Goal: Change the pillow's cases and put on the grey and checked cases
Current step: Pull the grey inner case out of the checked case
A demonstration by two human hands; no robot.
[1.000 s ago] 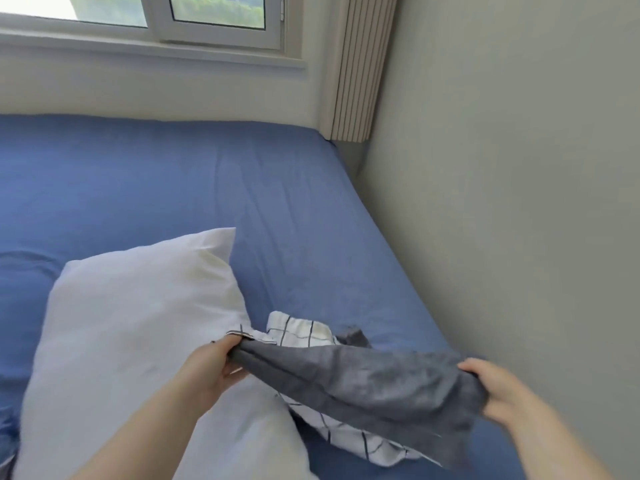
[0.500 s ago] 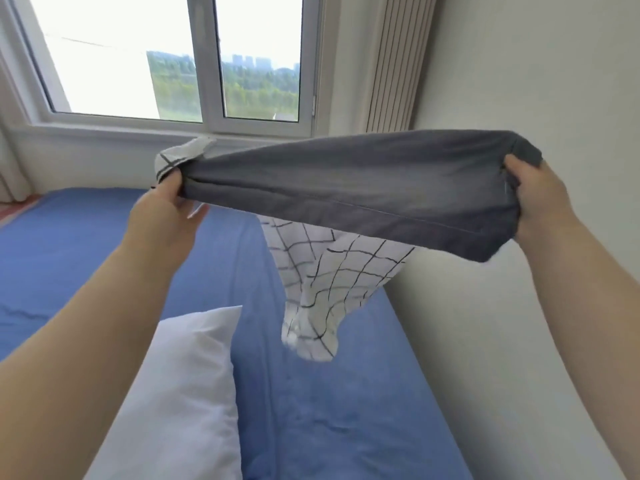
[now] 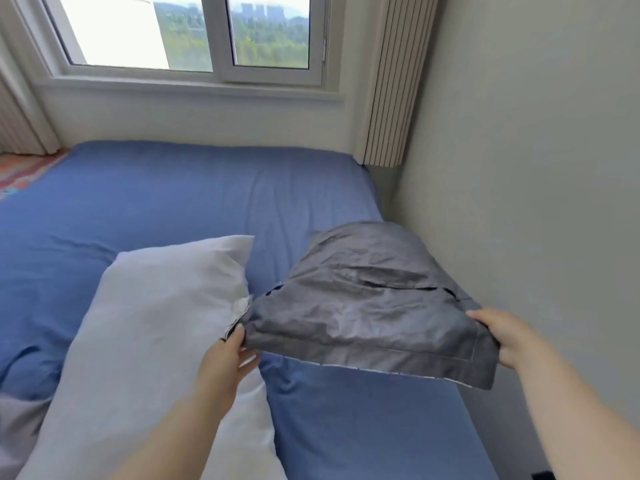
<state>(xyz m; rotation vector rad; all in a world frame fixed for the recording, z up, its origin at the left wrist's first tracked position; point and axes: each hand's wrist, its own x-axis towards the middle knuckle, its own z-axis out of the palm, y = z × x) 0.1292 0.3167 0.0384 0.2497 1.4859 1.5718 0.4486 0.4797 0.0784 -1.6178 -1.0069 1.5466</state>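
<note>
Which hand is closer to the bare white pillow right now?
Left. The left hand pinches the grey case by one corner right at the pillow's edge. The right hand grips the opposite corner, off toward the wall, apart from the pillow.

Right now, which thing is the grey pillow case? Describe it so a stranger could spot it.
Find the blue bed under the window, then look along its side by the wall. There, right of the white pillow, the left hand and right hand hold the grey case by its near corners. It is the only dark, crumpled cloth, against white pillow and blue sheet.
</note>
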